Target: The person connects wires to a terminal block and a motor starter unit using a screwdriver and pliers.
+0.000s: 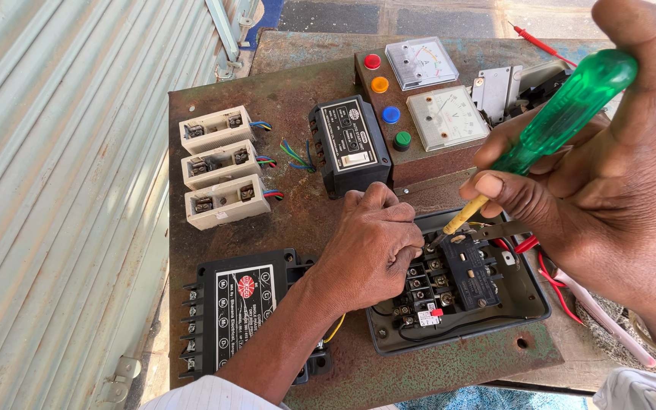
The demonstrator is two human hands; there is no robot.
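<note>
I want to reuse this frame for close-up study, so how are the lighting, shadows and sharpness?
Head view: hard sunlight from the upper right, glare washing out the two white meters; the left hand is sharp on the open black switch unit, casting a dark shadow beside it; the right hand and green screwdriver sit close to the lens and look slightly soft; the corrugated shutter bows with wide-angle distortion.

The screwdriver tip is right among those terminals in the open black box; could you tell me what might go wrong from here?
1. The screwdriver tip could slip off the screw and bridge neighbouring terminals in the open black box, which sit close together.
2. The left hand rests on the terminal block beside the tip; a slip might jab its fingers.
3. The right hand holds the tool at a slant, so the tip may cam out.
</note>
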